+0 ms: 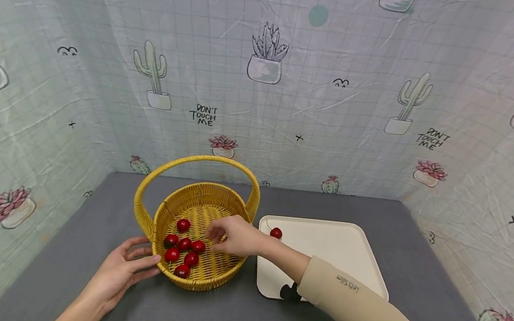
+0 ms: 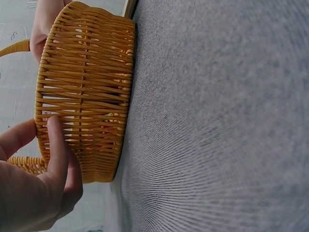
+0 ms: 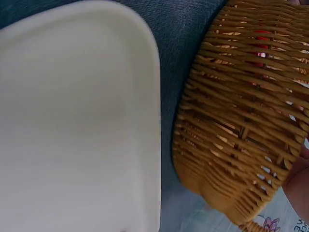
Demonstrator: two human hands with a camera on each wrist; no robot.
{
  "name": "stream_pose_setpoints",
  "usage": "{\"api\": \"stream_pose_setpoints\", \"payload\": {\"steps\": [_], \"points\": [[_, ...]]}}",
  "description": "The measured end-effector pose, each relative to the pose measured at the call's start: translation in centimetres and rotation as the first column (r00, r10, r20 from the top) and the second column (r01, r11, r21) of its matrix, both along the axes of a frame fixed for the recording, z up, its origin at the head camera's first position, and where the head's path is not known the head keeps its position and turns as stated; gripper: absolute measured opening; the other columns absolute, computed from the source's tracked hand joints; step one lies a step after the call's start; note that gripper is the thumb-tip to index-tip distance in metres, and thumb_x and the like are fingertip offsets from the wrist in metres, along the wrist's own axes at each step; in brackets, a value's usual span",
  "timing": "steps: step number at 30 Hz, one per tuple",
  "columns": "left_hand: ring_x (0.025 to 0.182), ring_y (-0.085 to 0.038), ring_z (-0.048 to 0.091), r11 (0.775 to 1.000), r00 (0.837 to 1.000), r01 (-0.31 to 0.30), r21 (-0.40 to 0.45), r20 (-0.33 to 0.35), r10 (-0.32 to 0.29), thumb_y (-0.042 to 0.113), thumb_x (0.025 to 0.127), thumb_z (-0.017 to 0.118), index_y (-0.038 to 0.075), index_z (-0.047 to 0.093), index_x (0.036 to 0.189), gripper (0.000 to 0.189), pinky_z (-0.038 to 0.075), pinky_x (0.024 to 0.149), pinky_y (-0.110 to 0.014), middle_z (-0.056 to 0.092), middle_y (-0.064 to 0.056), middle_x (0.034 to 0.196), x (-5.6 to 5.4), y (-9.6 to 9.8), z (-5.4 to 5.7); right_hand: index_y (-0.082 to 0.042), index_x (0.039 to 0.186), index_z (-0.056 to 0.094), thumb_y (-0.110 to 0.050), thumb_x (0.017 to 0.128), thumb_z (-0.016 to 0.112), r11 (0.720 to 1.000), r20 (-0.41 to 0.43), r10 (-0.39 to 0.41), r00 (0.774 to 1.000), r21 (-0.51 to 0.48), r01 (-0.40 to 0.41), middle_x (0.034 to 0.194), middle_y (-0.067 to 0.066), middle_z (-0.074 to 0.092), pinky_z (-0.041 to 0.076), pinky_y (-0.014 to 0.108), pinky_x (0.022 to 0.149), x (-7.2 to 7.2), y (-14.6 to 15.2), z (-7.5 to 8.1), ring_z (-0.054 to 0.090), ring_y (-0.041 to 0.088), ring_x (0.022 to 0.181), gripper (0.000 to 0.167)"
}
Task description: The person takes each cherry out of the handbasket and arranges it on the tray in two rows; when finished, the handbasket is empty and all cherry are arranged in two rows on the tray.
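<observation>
A yellow woven basket (image 1: 199, 281) with an arched handle (image 1: 201, 158) holds several red cherries (image 1: 191, 259), grouped mostly on its left side. My left hand (image 1: 118, 271) rests against the basket's left side; in the left wrist view, fairly straight fingers (image 2: 57, 145) touch the rim and outer wall. My right hand (image 1: 236, 235) reaches inside over the right rim, fingers bent downward near the cherries. Whether its fingertips pinch anything is too small to tell, and the right wrist view hides them behind the basket wall (image 3: 241, 106).
Right of the basket lies a cream tray (image 1: 329, 234), partly under my right forearm. A single stemmed cherry (image 1: 276, 232) sits near its upper left corner. A black object (image 1: 289, 292) shows by my sleeve at the tray's front edge. Patterned cloth (image 1: 262, 104) encloses the grey tabletop (image 1: 205, 315).
</observation>
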State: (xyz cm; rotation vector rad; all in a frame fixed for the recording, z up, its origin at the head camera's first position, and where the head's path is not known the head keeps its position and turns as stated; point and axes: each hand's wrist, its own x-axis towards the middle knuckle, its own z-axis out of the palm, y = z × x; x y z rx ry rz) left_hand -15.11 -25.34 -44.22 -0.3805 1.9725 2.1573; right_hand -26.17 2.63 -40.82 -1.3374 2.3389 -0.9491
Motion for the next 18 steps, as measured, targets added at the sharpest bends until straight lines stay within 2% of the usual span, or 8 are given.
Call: {"api": "stream_pose_setpoints", "payload": {"steps": [6,13,18], "points": [[0.099,-0.022,0.068,1.0,1.0,-0.009,-0.005,0.016,0.009,0.005,0.098,0.071,0.0,0.021,0.157,0.077,0.059,0.091,-0.043,0.057,-0.013,0.12,0.1,0.0,0.1,-0.002,0.115,0.072,-0.005,0.092,0.078,0.999,-0.029,-0.01,1.0,0.041,0.011,0.108,0.008,0.073,0.053,0.018,0.083,-0.3,-1.4,-1.0,0.069,0.013,0.097,0.025],[0.101,-0.023,0.067,1.0,1.0,-0.005,0.007,0.014,0.005,0.005,0.097,0.072,0.0,0.022,0.156,0.077,0.058,0.091,-0.043,0.056,-0.012,0.119,0.0,0.0,0.2,-0.007,0.118,0.074,-0.009,0.093,0.078,0.994,-0.043,-0.056,0.998,0.09,0.06,0.112,0.002,0.073,0.05,0.016,0.086,-0.9,-2.4,-2.1,0.065,0.009,0.103,0.025],[0.102,-0.023,0.067,1.0,1.0,-0.003,0.016,0.013,0.003,0.004,0.097,0.071,0.001,0.021,0.156,0.077,0.058,0.092,-0.042,0.055,-0.012,0.119,0.0,-0.1,0.0,-0.006,0.117,0.074,-0.005,0.092,0.078,0.995,-0.052,-0.038,0.998,0.091,0.042,0.112,0.003,0.073,0.05,0.017,0.089,-1.1,-3.1,-2.3,0.065,0.009,0.105,0.026]]}}
